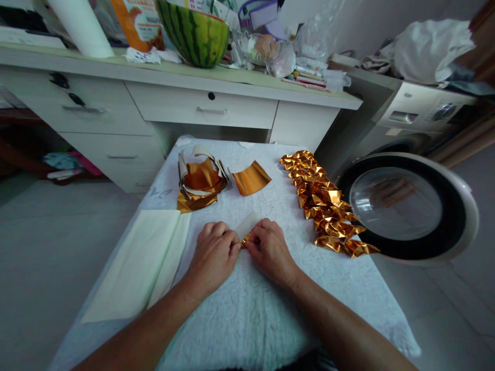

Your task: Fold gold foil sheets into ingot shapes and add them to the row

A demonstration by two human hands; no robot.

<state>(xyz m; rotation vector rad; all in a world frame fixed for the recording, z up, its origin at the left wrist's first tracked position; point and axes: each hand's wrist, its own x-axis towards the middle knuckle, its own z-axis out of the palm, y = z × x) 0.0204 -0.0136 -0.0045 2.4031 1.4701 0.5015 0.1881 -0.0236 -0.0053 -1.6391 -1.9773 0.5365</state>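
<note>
A small sheet of foil paper (248, 226) lies between my hands, pale side up, with a gold edge folded over nearest me. My left hand (217, 251) pinches its left end, fingers curled. My right hand (270, 252) grips the right end of the same fold. Just beyond lies one loose gold foil sheet (251, 178), slightly curled. Left of it stands a curled stack of gold foil sheets (200, 178). Rows of folded gold foil pieces (323, 203) run along the table's right side.
Pale yellow paper sheets (131, 265) lie on the table's left. The cloth-covered table (270, 319) stands before a white desk (116, 111) bearing a cut watermelon (195, 36), a paper roll (79, 26) and plastic bags. An open washing machine door (460, 206) juts toward the table's right edge.
</note>
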